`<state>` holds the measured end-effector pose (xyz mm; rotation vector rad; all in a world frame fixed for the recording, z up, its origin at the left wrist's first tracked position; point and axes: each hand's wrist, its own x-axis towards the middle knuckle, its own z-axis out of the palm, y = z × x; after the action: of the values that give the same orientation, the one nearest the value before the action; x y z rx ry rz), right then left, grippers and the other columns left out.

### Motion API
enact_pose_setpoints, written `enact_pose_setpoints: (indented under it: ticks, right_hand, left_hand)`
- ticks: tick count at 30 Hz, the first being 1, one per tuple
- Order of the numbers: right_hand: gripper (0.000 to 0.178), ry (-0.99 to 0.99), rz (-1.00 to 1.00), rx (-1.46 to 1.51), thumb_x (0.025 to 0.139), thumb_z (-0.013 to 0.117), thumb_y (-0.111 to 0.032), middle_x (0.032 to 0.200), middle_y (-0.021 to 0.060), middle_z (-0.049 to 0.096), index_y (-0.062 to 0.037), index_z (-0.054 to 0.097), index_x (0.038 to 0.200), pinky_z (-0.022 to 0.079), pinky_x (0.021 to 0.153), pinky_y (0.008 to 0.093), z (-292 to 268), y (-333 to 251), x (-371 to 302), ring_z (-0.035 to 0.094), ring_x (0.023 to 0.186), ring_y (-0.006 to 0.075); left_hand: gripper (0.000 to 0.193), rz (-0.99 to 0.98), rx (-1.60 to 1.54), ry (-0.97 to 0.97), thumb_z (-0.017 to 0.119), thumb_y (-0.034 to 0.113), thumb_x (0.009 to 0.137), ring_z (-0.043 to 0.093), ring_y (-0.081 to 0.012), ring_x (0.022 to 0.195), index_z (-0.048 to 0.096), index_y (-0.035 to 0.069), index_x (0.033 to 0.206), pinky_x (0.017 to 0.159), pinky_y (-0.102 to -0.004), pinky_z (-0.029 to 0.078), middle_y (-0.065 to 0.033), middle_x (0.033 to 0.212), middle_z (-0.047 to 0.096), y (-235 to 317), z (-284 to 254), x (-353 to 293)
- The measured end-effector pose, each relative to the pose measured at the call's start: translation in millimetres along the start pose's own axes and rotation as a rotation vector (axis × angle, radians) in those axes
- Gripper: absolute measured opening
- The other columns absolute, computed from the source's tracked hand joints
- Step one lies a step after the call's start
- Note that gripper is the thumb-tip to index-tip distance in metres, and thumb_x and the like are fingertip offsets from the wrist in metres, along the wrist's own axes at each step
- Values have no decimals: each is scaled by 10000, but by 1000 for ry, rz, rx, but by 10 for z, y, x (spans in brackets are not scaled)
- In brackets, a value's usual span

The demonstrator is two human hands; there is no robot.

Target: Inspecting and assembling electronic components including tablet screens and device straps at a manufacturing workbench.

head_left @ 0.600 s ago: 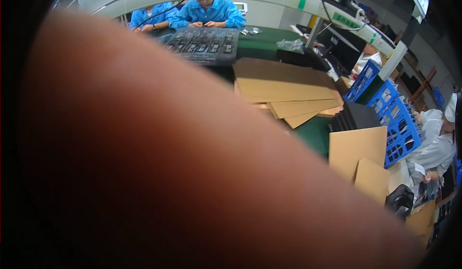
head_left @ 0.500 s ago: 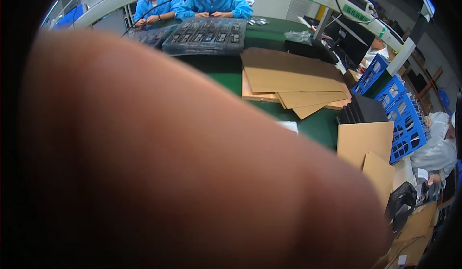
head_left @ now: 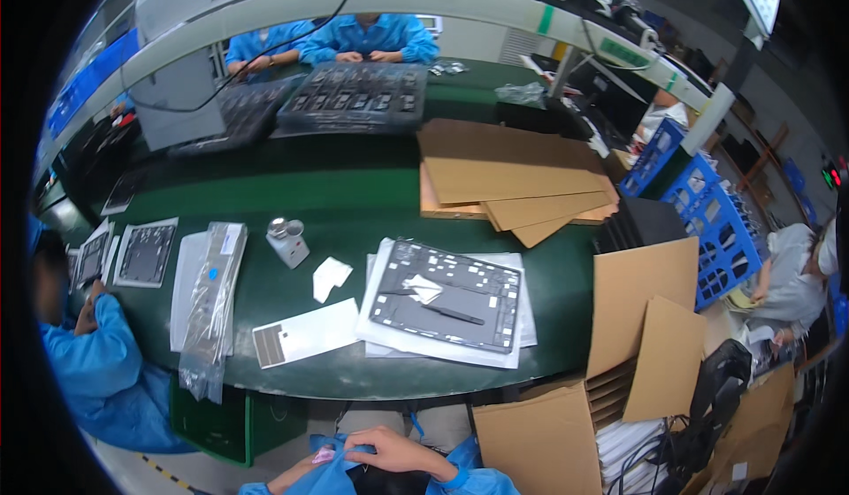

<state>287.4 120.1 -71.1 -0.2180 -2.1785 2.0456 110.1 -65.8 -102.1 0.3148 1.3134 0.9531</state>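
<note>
A green table [head_left: 336, 203], with a person's blue smock [head_left: 334, 477] below its near edge.
On the table, toward that edge, white sheets [head_left: 433, 345] bear a dark panel [head_left: 473, 291]. Below the edge, the right hand [head_left: 389, 451] curls loosely at the smock; whether it grips cloth is unclear. The left hand [head_left: 307, 467], partly hidden, sits by a small pink item [head_left: 325, 453]; its opening and hold cannot be told.

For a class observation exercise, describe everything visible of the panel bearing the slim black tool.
The dark grey panel is a thin rectangle, darker-rimmed, with scattered white patches, seemingly metal or plastic. It lies flat, slightly turned, on white sheets on the green table; the slim black tool and a white scrap rest on it.
</note>
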Motion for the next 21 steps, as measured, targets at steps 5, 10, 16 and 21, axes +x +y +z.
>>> enact_pose_setpoints:
  ticks: [5, 10, 16, 21]
  right_hand:
    - [172, 229, -17, 89, 915, 627, -165, 889, 102, 653, -4, 635, 974, 476, 753, 327, 51, -55, 42, 613, 806, 254]
    - [181, 307, -144, -22, 910, 622, -186, 893, 108, 627, -10, 644, 947, 475, 766, 340, 142, -80, 168, 618, 841, 276]
    - [206, 277, -170, -74, 911, 607, -213, 837, 114, 588, -11, 625, 874, 466, 736, 375, 266, 42, 163, 591, 813, 295]
    - [202, 320, -43, -39, 898, 632, -218, 844, 137, 695, -28, 698, 898, 500, 672, 359, 285, -15, 1, 662, 749, 251]
  left_hand:
    - [344, 217, 101, 36, 547, 170, 964, 599, -124, 1032, 526, 42, 1283, 858, -272, 463, -97, 1197, 615, 345, 661, 254]
    - [327, 347, 190, 95, 552, 168, 960, 599, -144, 1034, 539, 44, 1263, 865, -284, 461, -112, 1188, 617, 669, 777, 343]
    - [307, 460, 338, 41, 558, 167, 956, 600, -168, 1037, 554, 47, 1239, 872, -298, 458, -131, 1177, 619, 900, 1155, 574]
    - [291, 489, 445, 7, 563, 165, 952, 601, -188, 1040, 567, 49, 1219, 878, -310, 455, -146, 1168, 622, 967, 1327, 661]
